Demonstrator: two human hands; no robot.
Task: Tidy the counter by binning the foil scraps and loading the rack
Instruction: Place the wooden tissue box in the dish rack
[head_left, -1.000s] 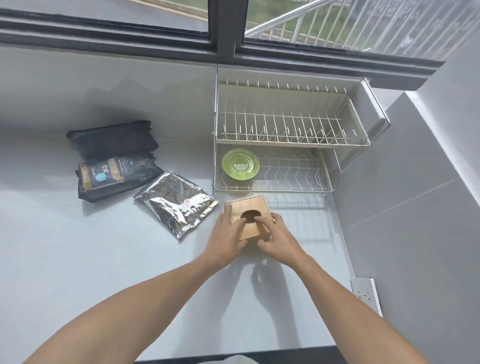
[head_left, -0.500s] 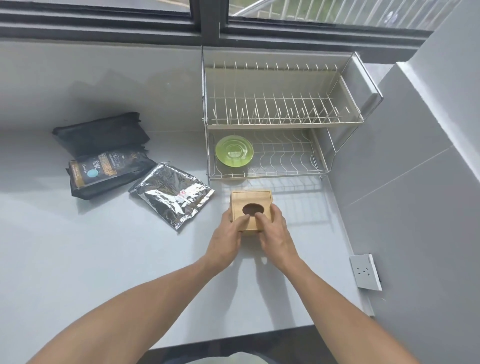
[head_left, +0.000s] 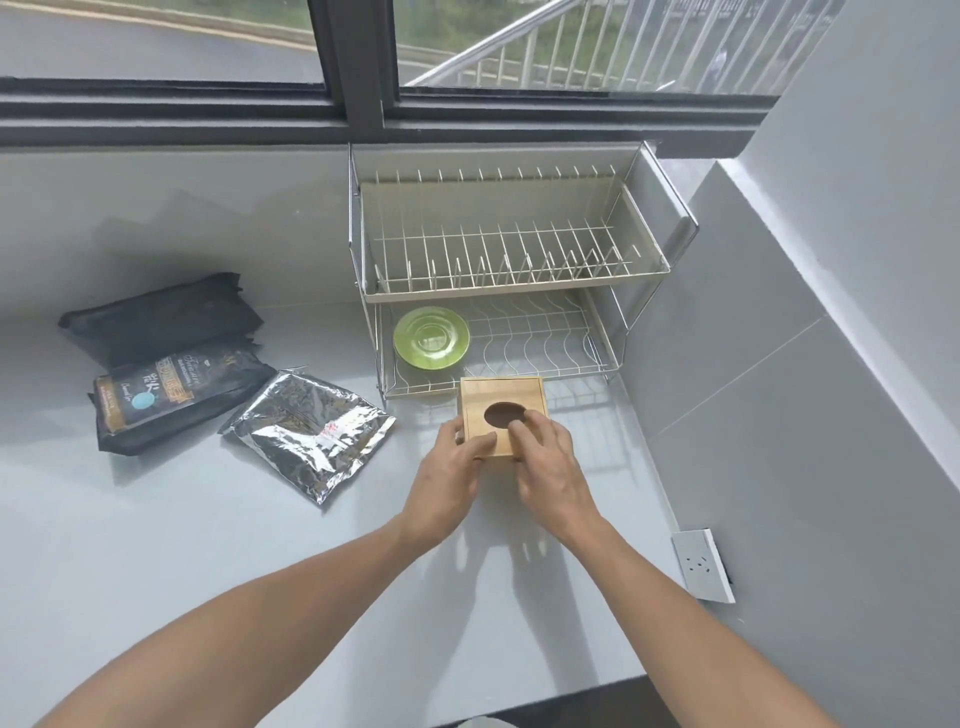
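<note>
Bamboo-coloured wood forms the square box (head_left: 501, 415), its top cut with a dark oval hole; it sits on the pale grey counter (head_left: 156, 519) just in front of the two-tier wire rack (head_left: 511, 270). The left hand (head_left: 449, 480) clasps its near-left corner, while the right hand (head_left: 550, 470) lies curled over the lid. At nine o'clock lies a silver foil bag (head_left: 306, 434); a green saucer (head_left: 431, 338) rests at twelve.

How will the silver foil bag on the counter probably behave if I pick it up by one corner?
The silver foil bag lies flat and crinkled, so it would probably flop and bend rather than stay stiff. Its thin, nearly flat shape suggests it is light, perhaps almost empty. The shiny surface may feel slippery, so pinching a sealed edge seems safer than pressing on its smooth face.
</note>
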